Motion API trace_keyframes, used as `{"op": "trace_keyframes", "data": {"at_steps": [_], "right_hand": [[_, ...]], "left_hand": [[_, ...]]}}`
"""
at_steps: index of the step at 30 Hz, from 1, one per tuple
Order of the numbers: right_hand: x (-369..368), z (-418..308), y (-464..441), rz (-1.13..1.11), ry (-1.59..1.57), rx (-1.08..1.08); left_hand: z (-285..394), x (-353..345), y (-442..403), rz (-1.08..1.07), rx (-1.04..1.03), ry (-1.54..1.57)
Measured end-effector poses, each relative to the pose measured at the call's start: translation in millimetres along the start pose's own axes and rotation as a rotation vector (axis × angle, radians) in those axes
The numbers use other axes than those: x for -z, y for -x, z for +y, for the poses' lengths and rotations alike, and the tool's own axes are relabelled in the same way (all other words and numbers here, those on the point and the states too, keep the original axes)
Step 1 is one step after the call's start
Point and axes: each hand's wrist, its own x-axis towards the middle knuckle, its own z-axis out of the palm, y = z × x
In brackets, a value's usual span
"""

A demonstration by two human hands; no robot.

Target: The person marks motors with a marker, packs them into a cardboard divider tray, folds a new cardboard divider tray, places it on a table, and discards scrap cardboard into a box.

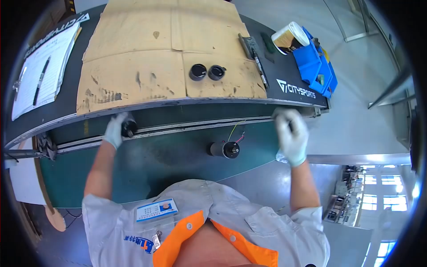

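Observation:
My left hand (116, 130), in a whitish glove, is closed around a dark round part (129, 127) beneath the shelf's front edge. On the right, my right hand (291, 135), also gloved, is raised near the end of the rail; its fingers are blurred, and whether they hold anything is unclear. Between the hands, a black cylindrical motor (224, 150) lies on the green mat (178, 162), its shaft end facing right, with thin yellow and pink wires behind it. Two small round containers of dark content (198, 72) stand on the cardboard (133, 40) above.
A clipboard with papers (49, 66) and a pen is at the left. At the right are a marker (260, 69), a white tub (291, 38) and blue bins (313, 66). A metal rail (178, 128) crosses the green surface below the shelf edge.

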Motion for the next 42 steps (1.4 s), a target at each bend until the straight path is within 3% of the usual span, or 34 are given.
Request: {"op": "trace_keyframes", "data": {"at_steps": [1,2,4,7,11,12,13,14,15,19,21,22,23,24,26,28,29,30,32,33,34,36,38,39,41,42], "right_hand": [[-2,5,-19,0.028,-0.028,-0.038],[-4,14,-42,-0.057,0.130,0.052],[33,55,-55,-0.122,0.170,0.241],[11,87,-78,-0.274,0.152,0.221],[-5,88,-91,-0.446,0.473,0.132],[-12,94,-93,-0.457,0.388,0.144],[-11,93,-96,-0.516,0.423,0.214],[-18,106,-98,-0.397,0.291,0.393],[3,45,-95,-0.565,0.395,0.021],[1,70,-75,-0.207,0.174,0.329],[-6,92,-74,-0.021,-0.048,0.450],[0,82,-68,0.009,-0.096,0.432],[-5,84,-68,0.041,-0.366,0.369],[-11,77,-70,0.109,-0.524,0.282],[-9,58,-75,0.010,-0.760,-0.006],[-21,53,-89,-0.008,-0.918,0.003],[-24,47,-93,-0.010,-0.927,-0.034],[-27,44,-97,-0.061,-0.933,-0.087],[-33,33,-106,-0.088,-0.888,-0.064],[-38,26,-108,-0.084,-0.878,-0.050],[-42,24,-112,-0.091,-0.878,-0.044],[-54,17,-117,-0.102,-0.745,0.034],[-61,15,-120,-0.111,-0.685,0.122],[-64,16,-121,-0.116,-0.625,0.205],[-67,21,-121,-0.123,-0.645,0.161],[-67,22,-122,-0.118,-0.663,0.113]], "left_hand": [[1,-11,34,-0.006,0.162,0.116],[-18,-11,46,-0.068,0.185,0.228],[-72,-78,108,-0.180,0.208,0.407],[-102,-123,169,-0.135,0.419,0.513],[-123,-187,214,-0.024,0.419,0.634],[-129,-197,212,-0.007,0.422,0.651],[-138,-199,211,0.017,0.440,0.670],[-150,-198,212,0.014,0.441,0.682],[-156,-198,204,-0.012,0.420,0.693],[-171,-195,189,-0.123,0.366,0.750],[-158,-214,196,0.054,0.363,0.797],[-166,-213,190,0.035,0.353,0.810],[-163,-214,188,0.037,0.388,0.791],[-169,-209,181,0.000,0.345,0.737],[-160,-209,189,0.045,0.353,0.621],[-169,-206,192,0.199,0.222,0.384],[-170,-206,205,0.210,0.054,0.317],[-169,-208,209,0.210,0.048,0.313],[-171,-217,214,0.378,-0.495,-0.443],[-151,-235,232,0.432,-0.547,-0.674],[-152,-238,228,0.438,-0.546,-0.667],[-150,-235,219,0.469,-0.735,-0.898],[-143,-226,211,0.453,-0.761,-0.891],[-137,-220,211,0.344,-0.747,-0.920],[-123,-207,212,0.240,-0.731,-0.935],[-112,-199,213,0.062,-0.695,-0.950]]}}
